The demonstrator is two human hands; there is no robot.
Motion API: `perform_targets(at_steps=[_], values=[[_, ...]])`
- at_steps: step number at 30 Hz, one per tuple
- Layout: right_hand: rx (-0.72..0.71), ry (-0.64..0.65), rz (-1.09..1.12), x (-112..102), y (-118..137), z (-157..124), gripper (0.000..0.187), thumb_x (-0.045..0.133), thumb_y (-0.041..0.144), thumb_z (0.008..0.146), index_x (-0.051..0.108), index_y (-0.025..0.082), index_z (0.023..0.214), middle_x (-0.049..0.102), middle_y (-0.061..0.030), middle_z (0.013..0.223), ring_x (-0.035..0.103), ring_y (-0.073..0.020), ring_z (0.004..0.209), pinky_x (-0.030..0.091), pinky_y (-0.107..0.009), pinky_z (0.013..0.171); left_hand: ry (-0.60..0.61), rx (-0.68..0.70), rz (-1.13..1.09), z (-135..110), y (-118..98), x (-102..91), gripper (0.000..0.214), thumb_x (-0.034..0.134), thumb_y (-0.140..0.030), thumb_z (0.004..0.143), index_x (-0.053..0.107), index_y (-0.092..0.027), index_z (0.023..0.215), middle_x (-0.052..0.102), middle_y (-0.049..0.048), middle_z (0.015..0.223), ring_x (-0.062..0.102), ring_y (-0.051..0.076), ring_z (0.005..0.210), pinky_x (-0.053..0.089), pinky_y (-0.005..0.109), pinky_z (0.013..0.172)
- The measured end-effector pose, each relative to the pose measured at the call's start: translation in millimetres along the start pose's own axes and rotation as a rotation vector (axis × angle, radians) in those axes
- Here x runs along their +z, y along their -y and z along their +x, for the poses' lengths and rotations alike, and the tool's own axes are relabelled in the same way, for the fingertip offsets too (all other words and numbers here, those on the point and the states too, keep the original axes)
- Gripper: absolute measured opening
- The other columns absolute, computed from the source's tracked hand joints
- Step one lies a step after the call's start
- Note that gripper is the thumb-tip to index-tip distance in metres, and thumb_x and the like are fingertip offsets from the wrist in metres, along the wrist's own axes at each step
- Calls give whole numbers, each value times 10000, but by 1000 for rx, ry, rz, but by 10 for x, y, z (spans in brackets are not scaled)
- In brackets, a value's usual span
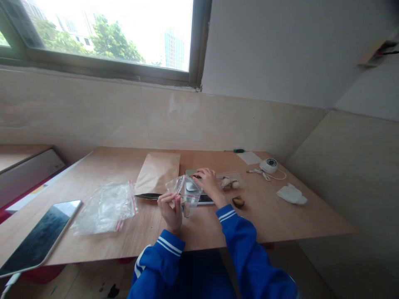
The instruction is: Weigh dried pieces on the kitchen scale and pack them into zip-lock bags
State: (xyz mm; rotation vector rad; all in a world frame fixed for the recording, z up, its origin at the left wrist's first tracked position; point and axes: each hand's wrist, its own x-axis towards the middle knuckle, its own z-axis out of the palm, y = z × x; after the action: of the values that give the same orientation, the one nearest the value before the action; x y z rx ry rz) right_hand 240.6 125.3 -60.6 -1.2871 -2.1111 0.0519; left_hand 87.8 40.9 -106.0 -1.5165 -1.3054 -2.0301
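Observation:
My left hand (pixel 169 212) grips the lower left side of a clear zip-lock bag (pixel 188 194) above the wooden table (pixel 258 220). My right hand (pixel 208 182) pinches the bag's upper edge, holding its mouth up. A pale, rough piece (pixel 186 209) sits low in the bag. Beneath the bag lies a flat silver and black device (pixel 190 185), partly hidden by my hands. To the right of my right hand, pale lumps (pixel 229 182) rest on clear plastic, and a dark brown piece (pixel 238 202) lies nearer me.
On the left are a kraft paper envelope (pixel 157 172), a dark blade (pixel 148 196), a flattened plastic bag (pixel 106 209) and a smartphone (pixel 40 236). On the right are a white corded dome device (pixel 268 165) and white crumpled tissue (pixel 291 194). Walls bound the table's far side.

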Motion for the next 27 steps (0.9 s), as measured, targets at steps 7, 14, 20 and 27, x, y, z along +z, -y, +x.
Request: perform_targets(at_steps=[7, 14, 20, 27], values=[[370, -194, 696, -536, 200, -122, 350, 554, 480, 844, 684, 156, 874, 693, -60, 808, 618, -180, 706, 479, -288, 644, -11, -43, 3, -9, 7, 7, 52, 574, -222, 869, 554, -175, 880, 565, 26, 848, 553, 154, 795, 452, 304, 708], [322, 121, 752, -628, 537, -158, 299, 576, 415, 841, 733, 167, 900, 740, -64, 905, 661, -204, 820, 509, -320, 758, -25, -50, 0, -1, -1, -4, 58, 563, -235, 876, 546, -180, 874, 555, 14, 840, 550, 150, 786, 438, 302, 712], [290, 251, 897, -551, 509, -135, 370, 565, 416, 858, 672, 187, 1128, 721, -79, 1043, 664, -214, 962, 532, -326, 788, -53, -35, 9, 7, -5, 0, 48, 559, -216, 878, 529, -180, 871, 550, 11, 840, 544, 148, 785, 433, 297, 706], [168, 362, 708, -669, 580, -191, 261, 573, 334, 867, 702, 200, 1050, 716, -52, 1059, 657, -195, 952, 508, -309, 818, -83, -76, 19, 3, -14, 8, 98, 539, -271, 891, 516, -181, 859, 545, 15, 842, 555, 152, 794, 435, 314, 722]])
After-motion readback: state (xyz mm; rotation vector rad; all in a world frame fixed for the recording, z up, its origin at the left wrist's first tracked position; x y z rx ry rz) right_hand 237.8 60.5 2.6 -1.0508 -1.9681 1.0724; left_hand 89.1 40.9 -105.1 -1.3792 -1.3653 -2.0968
